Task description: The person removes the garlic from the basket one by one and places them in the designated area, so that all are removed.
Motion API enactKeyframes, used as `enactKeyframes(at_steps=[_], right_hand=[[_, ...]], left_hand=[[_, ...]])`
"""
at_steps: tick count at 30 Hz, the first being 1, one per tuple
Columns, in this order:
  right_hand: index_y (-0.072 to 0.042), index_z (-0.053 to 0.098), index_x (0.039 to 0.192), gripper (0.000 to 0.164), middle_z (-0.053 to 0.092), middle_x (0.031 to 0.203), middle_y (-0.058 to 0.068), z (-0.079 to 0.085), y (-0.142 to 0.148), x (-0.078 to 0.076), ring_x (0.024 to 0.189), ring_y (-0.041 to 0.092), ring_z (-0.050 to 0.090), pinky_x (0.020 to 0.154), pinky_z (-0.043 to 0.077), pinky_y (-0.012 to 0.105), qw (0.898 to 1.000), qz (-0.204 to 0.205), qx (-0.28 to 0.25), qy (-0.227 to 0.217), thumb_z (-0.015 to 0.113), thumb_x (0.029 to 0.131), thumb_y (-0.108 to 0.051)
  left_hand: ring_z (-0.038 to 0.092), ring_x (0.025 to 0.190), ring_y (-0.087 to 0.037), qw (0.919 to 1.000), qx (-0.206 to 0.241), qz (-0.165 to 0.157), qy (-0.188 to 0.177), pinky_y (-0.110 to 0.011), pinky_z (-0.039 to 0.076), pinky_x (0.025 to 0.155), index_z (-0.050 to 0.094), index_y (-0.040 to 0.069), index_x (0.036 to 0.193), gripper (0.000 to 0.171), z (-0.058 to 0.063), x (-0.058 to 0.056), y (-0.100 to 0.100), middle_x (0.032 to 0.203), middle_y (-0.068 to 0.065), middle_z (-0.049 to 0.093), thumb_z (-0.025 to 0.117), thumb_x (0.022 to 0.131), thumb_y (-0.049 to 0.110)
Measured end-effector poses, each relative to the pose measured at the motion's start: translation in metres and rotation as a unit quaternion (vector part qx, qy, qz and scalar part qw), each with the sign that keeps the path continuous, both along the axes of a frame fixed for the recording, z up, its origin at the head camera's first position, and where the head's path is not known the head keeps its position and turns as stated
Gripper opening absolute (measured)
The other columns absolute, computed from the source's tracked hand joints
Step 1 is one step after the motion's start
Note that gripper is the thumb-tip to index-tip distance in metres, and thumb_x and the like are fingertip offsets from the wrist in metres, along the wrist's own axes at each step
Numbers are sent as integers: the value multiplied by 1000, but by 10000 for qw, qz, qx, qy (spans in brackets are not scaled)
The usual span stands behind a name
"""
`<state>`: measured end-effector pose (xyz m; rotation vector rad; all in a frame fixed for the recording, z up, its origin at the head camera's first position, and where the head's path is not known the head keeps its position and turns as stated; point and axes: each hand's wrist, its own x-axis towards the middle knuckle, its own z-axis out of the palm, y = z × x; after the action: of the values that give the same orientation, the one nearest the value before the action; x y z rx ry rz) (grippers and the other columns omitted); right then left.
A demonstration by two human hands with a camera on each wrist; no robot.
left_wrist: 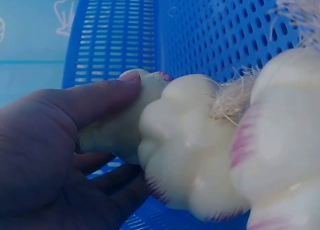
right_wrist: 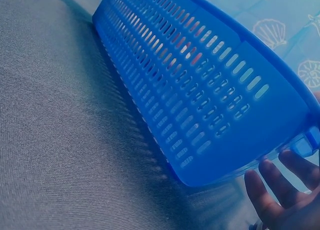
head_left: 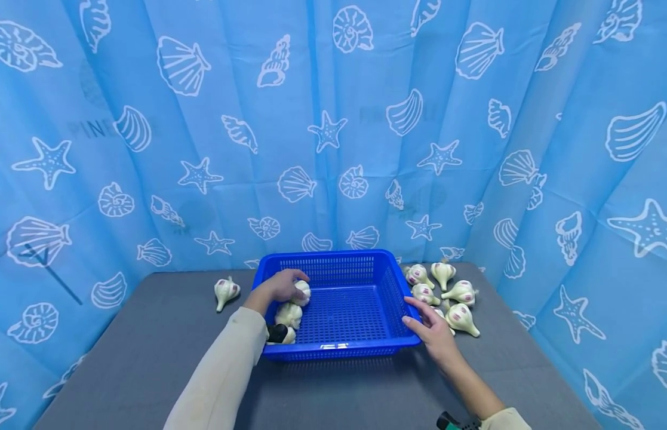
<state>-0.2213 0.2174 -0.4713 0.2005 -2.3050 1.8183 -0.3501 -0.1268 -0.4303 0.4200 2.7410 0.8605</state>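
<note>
A blue plastic basket (head_left: pixel 333 345) with slotted walls stands on the table. Inside it at the left, my left hand (head_left: pixel 282 285) holds a garlic bulb (head_left: pixel 302 292), thumb on one side and fingers beneath in the left wrist view. Beside that one lie two more garlic bulbs, the nearer middle one (left_wrist: pixel 192 135) and a larger-looking one (left_wrist: pixel 285 140), partly covered by my wrist in the head view. My right hand (head_left: pixel 435 334) grips the basket's right rim near the front corner, thumb over the edge. In the right wrist view its fingertips (right_wrist: pixel 267 167) touch the outer wall.
Several garlic bulbs (head_left: pixel 462 319) lie right of the basket, some partly behind my right hand. A single garlic bulb (head_left: pixel 226 291) sits left of it on the grey tabletop (head_left: pixel 166 322). A blue shell-patterned curtain (head_left: pixel 322 149) hangs around the back and sides.
</note>
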Motion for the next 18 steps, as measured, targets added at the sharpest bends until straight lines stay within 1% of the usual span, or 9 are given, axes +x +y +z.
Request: enactKeyframes(at_steps=[3, 6, 9, 15, 18], right_hand=[[2, 51, 137, 47, 45, 142, 24, 1, 0, 1, 125, 35, 46, 87, 41, 12, 10000, -5, -23, 6, 64, 93, -9], [1, 50, 138, 48, 44, 144, 24, 1, 1, 1, 127, 34, 44, 87, 40, 10, 10000, -53, 62, 3, 64, 94, -10], [1, 49, 139, 48, 43, 144, 24, 2, 2, 0, 128, 35, 43, 88, 39, 10, 10000, -29, 28, -8, 63, 94, -9], [0, 51, 137, 46, 45, 143, 23, 2, 0, 0, 126, 34, 45, 88, 42, 13, 10000, -13, -8, -74, 63, 94, -9], [-1, 52, 137, 45, 45, 143, 21, 1, 0, 0, 126, 33, 46, 88, 41, 13, 9999, -77, 52, -107, 64, 94, -10]], left_hand=[[54, 113, -31, 9998, 143, -63, 84, -45, 47, 90, 62, 8, 126, 42, 2, -1, 0, 128, -14, 58, 73, 86, 11], [56, 108, -28, 9994, 270, -128, 177, -42, 48, 87, 61, 8, 127, 43, 4, -3, -1, 124, -12, 60, 73, 86, 12], [57, 104, -26, 9988, 383, -132, 265, -40, 49, 83, 60, 8, 129, 44, 9, -4, -2, 123, -12, 60, 73, 87, 13], [58, 99, -26, 9971, 594, -226, 429, -36, 50, 74, 58, 6, 132, 47, 20, -2, -7, 126, -16, 58, 72, 88, 14], [59, 97, -25, 9954, 770, -248, 505, -34, 50, 73, 58, 6, 131, 46, 22, -2, -11, 125, -16, 58, 72, 88, 13]])
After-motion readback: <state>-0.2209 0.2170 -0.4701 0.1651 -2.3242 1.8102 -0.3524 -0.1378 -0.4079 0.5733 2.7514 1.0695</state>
